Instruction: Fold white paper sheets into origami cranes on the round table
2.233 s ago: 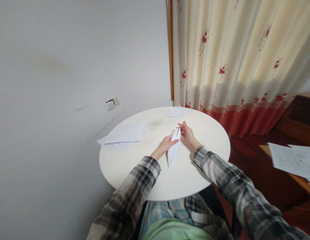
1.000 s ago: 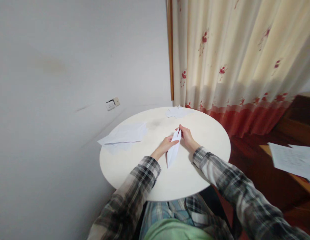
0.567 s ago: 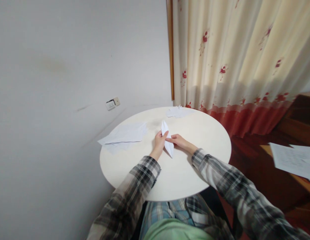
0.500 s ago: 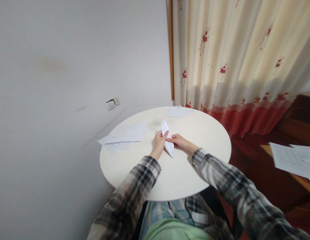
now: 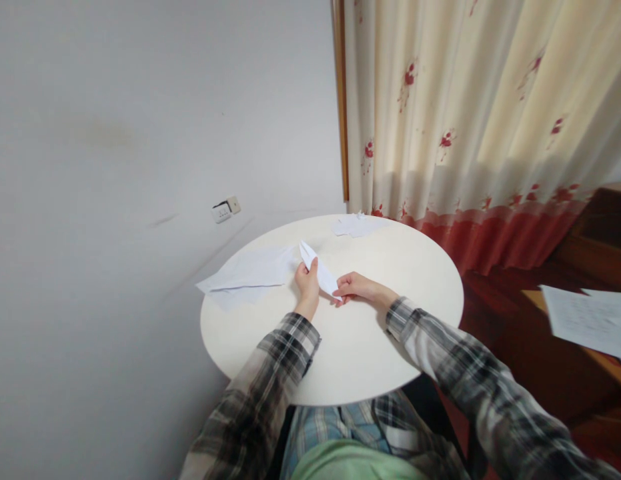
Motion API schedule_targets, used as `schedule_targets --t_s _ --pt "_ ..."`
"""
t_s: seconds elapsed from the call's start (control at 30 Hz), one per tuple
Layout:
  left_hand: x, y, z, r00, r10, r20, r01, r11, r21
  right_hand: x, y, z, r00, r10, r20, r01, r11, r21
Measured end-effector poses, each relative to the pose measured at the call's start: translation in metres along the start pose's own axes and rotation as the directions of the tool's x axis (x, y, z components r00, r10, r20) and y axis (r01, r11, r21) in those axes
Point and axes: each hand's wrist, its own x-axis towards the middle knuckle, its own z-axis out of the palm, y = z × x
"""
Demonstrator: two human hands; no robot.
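Note:
A narrow, pointed piece of folded white paper (image 5: 325,277) is held between both hands above the round white table (image 5: 335,360). My left hand (image 5: 308,280) grips its left side, with the thumb lying on top and the fingers tucked behind. At the near, lower-right tip, my right hand (image 5: 351,287) pinches the folded paper between thumb and fingers. The far tip points up and left, beyond my left hand. Some of the fingers on the underside are hidden.
White paper sheets (image 5: 245,270) lie at the table's left side. Smaller paper pieces (image 5: 357,225) sit near the far edge. A wall with a socket (image 5: 221,213) is close on the left, a curtain (image 5: 470,133) behind. Written sheets (image 5: 585,320) rest on wooden furniture at right.
The folded paper has turned, its far tip swinging left. My left hand moved slightly left, and my right hand shifted from the paper's middle to its near tip.

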Motion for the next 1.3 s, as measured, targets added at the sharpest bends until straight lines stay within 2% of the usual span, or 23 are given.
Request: schedule_targets --t_s 0.4,0.57,0.7,0.83,0.93,1.1,1.17,1.3 --pt "-0.001 -0.003 -0.004 0.999 -0.008 -0.036 0.009 1.000 0.015 0.000 0.003 -0.001 0.996 0.015 0.084 -0.017 1.000 0.016" --pt "0.000 -0.011 -0.006 0.999 -0.044 -0.025 0.045 0.998 0.036 -0.002 0.002 0.001 0.997 0.024 0.072 -0.024 1.000 -0.007" --pt "-0.003 -0.009 -0.006 0.998 -0.063 -0.027 0.064 0.998 0.017 -0.004 0.002 0.004 0.998 0.024 0.051 -0.023 1.000 -0.007" --pt "-0.007 -0.004 -0.006 0.994 -0.108 -0.001 0.108 0.994 -0.001 -0.002 0.005 0.008 0.999 0.031 -0.040 -0.030 0.999 0.024" --pt "-0.012 -0.001 -0.004 0.982 -0.154 0.112 0.154 0.988 0.012 0.005 0.010 0.010 0.988 -0.003 -0.157 0.020 0.994 0.111" --pt "-0.022 -0.002 0.001 0.913 -0.250 0.323 0.244 0.968 0.059 0.017 0.021 0.008 0.918 -0.058 -0.393 0.138 0.974 0.178" --pt "-0.025 -0.004 0.002 0.904 -0.241 0.354 0.234 0.970 0.061 0.020 0.027 0.005 0.892 -0.088 -0.442 0.196 0.959 0.204" --pt "-0.027 -0.008 0.000 0.894 -0.217 0.393 0.210 0.976 0.062 0.022 0.032 -0.002 0.849 -0.077 -0.522 0.231 0.944 0.235"
